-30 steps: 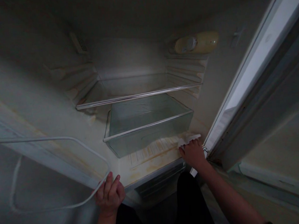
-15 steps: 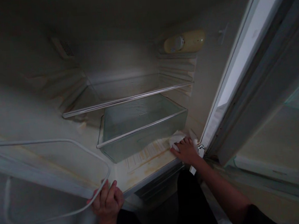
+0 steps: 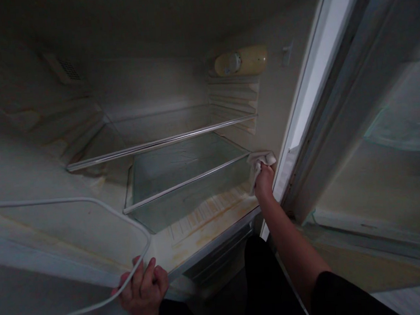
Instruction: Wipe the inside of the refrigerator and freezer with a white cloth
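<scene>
I look into an open, dim fridge. My right hand (image 3: 264, 181) is closed around a white cloth (image 3: 260, 162) and presses it against the fridge's right inner wall, beside the clear drawer (image 3: 183, 188). My left hand (image 3: 143, 291) grips the white rim of a door shelf (image 3: 75, 234) on the open fridge door at the left. The floor of the fridge (image 3: 207, 220) in front of the drawer carries brown and yellow stains.
A glass shelf (image 3: 158, 142) spans the fridge above the drawer. A yellowish thermostat housing (image 3: 241, 61) sits high on the right wall. The white fridge frame (image 3: 312, 78) and a further panel stand to the right. My dark trousers show below.
My right hand lifted the cloth from the stained floor up to the right wall. My left hand kept its hold on the door shelf rim. The view shifted to the right.
</scene>
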Demonstrator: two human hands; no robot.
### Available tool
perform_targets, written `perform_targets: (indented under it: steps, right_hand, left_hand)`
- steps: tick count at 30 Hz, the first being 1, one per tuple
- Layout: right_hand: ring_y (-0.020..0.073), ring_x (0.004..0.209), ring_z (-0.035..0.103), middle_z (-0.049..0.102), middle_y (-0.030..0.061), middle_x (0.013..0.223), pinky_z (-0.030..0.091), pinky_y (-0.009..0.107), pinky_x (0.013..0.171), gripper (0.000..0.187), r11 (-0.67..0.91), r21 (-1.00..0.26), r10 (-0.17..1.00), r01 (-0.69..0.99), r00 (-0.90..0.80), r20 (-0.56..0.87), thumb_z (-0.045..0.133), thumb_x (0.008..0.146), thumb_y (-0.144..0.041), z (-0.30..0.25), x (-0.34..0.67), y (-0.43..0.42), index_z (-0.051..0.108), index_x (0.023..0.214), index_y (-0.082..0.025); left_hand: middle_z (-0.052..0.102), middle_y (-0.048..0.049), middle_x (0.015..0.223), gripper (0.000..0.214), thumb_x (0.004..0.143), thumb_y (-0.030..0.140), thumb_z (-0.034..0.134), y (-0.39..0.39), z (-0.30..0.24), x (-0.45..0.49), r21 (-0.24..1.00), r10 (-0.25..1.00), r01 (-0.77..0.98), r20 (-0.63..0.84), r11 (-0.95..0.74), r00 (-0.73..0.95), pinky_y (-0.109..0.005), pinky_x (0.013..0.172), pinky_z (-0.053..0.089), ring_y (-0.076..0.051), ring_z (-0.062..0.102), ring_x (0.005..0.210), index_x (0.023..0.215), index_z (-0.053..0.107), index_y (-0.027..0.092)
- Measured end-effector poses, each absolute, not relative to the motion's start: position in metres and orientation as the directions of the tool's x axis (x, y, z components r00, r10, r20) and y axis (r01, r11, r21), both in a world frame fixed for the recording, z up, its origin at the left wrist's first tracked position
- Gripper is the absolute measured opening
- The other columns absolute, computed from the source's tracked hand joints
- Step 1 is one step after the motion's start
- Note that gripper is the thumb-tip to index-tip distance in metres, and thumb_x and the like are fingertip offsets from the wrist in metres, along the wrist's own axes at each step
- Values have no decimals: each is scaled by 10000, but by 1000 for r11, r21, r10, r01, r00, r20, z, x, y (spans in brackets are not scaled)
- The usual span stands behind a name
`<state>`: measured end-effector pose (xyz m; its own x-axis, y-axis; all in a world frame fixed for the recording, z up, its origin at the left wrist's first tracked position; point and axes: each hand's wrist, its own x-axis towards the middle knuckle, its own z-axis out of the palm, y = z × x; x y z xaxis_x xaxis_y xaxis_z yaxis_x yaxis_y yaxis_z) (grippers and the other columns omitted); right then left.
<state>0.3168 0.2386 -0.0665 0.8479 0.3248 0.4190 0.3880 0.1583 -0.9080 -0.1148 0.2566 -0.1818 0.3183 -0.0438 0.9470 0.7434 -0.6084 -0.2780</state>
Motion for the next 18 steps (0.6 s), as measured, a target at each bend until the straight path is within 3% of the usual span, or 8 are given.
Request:
perform_targets:
  steps: [2,4,8,12,15,18]
  right_hand:
    - [224,1089,654,682,153,1144,518,361,955,530,342,-890,207,302,900,385,327,978,-467,-36,316,246,673,1141,-101]
    - [218,1209,609,627,146,1262,477,408,1061,550,453,-816,120,359,883,454,308,1003,-487,-2,320,253,621,1255,-111]
    - [234,1385,495,521,139,1356,400,520,1144,621,488,-632,19,602,717,697,172,1042,-468,70,339,263,552,1379,-110]
    - [218,1311,534,536,148,1299,374,505,1165,593,533,-506,-153,678,666,730,251,1012,-443,123,352,262,556,1339,-54]
    - [201,1195,578,582,131,1178,421,443,1137,506,503,-434,-140,747,566,812,371,979,-438,127,355,256,603,1234,-68]
    - [209,1140,596,588,89,1049,452,452,1111,494,410,-476,-37,778,535,844,380,986,-505,97,353,249,648,1134,-117]
  left_hand:
    - [496,-107,1593,732,767,63,760,257,-181,-114,-274,-43,741,948,-613,315,-440,1320,164,-256,303,1571,1452,536,188]
    - [492,-113,1593,722,771,73,761,257,-181,-114,-283,-47,742,945,-608,323,-464,1316,160,-271,290,1576,1449,539,189]
    - [511,-133,1576,708,739,87,790,258,-185,-116,-296,-56,741,942,-603,331,-523,1295,215,-305,331,1555,1401,572,211]
    - [531,-140,1559,620,708,98,797,259,-188,-118,-299,-45,752,940,-588,339,-559,1284,223,-324,342,1548,1288,619,227]
    - [545,-139,1548,552,695,105,811,259,-189,-118,-298,-51,753,942,-587,333,-519,1291,222,-311,355,1545,1208,638,219]
    - [574,-137,1520,535,690,108,825,259,-190,-118,-289,-56,756,946,-587,318,-530,1269,269,-314,387,1528,1181,648,228]
